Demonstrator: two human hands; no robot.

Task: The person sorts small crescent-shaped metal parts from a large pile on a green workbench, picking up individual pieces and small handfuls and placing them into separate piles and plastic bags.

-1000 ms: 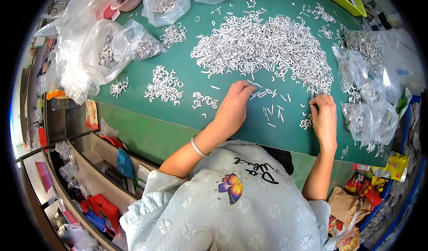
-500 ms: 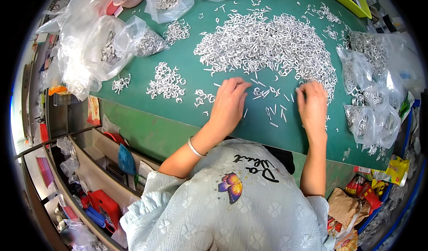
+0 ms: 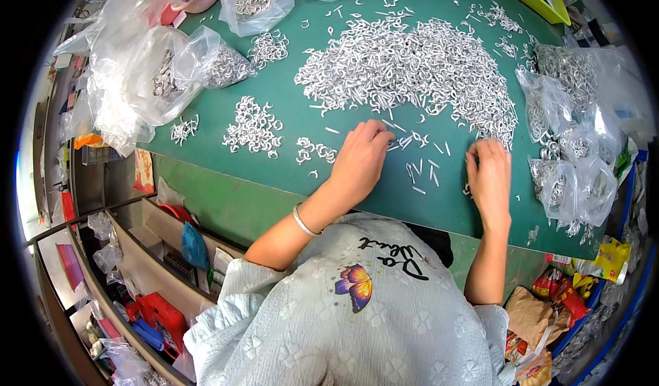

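Taking the gap between the hands as the clock's centre, the left hand is resting at nine o'clock, its fingers bending and its thumb and forefinger closing in together beside loose silvery bars; I cannot tell whether it is gripping one. The right hand is reaching, at three o'clock, to the lower end of the big heap of curved metal pieces; its fingers are curling downward, the thumb standing slightly apart, and whatever lies under the fingertips is being hidden. The heap is spreading across twelve o'clock on the green tabletop, the bars lying scattered at the centre. A small cluster of C-shaped pieces is lying beyond the left hand at nine, and a larger C-shaped pile is sitting past it. Clear plastic bags are slumping at three, and a lime-green tray is standing at one.
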